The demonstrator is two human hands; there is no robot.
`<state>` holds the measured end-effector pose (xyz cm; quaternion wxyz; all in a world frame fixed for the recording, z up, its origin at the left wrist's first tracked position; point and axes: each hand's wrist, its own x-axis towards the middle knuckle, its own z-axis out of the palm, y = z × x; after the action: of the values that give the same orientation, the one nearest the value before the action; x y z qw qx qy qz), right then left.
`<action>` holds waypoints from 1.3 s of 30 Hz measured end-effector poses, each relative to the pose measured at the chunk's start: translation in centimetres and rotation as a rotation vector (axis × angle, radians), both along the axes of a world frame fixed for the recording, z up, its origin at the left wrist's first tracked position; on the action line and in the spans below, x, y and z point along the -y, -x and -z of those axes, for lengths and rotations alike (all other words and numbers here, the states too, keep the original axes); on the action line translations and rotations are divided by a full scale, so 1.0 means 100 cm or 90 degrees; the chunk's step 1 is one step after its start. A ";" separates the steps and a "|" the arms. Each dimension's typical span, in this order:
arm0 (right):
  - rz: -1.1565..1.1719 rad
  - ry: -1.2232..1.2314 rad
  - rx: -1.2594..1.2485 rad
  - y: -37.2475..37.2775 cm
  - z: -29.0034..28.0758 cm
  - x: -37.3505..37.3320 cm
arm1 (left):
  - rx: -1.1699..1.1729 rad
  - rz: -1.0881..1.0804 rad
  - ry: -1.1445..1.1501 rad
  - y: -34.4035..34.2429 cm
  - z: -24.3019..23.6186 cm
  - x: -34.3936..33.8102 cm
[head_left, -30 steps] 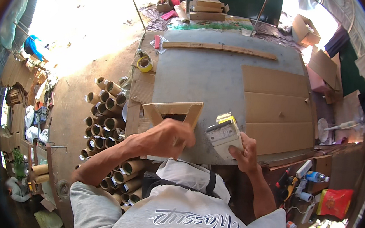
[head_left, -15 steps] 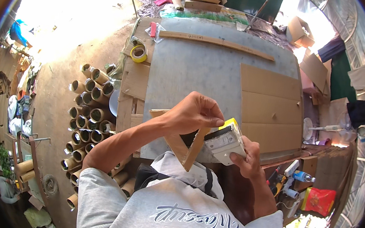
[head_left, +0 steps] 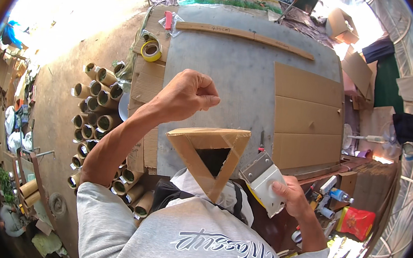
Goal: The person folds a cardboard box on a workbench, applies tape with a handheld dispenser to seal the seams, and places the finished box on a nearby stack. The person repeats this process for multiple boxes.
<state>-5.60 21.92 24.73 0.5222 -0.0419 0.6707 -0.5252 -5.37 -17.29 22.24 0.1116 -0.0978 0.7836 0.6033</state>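
My right hand [head_left: 291,193] grips a white and grey metal tape dispenser [head_left: 265,182], its serrated edge turned up to the left and a yellow strip along its lower side. Over the table, away from the dispenser, my left hand [head_left: 193,94] is closed in a pinch; what its fingers hold, if anything, cannot be made out. Between my arms, at the table's near edge against my chest, a triangular cardboard frame [head_left: 226,170] stands point down, with a dark triangular opening. Neither hand appears to touch it. A small knife [head_left: 262,143] lies just beyond the dispenser.
A flat cardboard sheet [head_left: 310,106] covers the right part of the grey tabletop [head_left: 222,66]. A marked wooden strip [head_left: 245,35] lies along the far side. Yellow tape rolls [head_left: 151,50] sit at the left edge. Several cardboard tubes [head_left: 104,99] stand beside the table.
My left hand has moved up and left, away from the dispenser. My right hand has lowered and turned the dispenser, moving it apart from the cardboard frame. The knife is now visible.
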 end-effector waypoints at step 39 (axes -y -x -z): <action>0.015 -0.017 0.218 0.018 0.041 0.012 | 0.042 0.125 0.257 -0.014 0.081 0.011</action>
<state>-7.38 20.75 20.61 0.6230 0.0628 0.5793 -0.5219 -3.98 -18.39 14.11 0.1736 -0.0607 0.8900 0.4172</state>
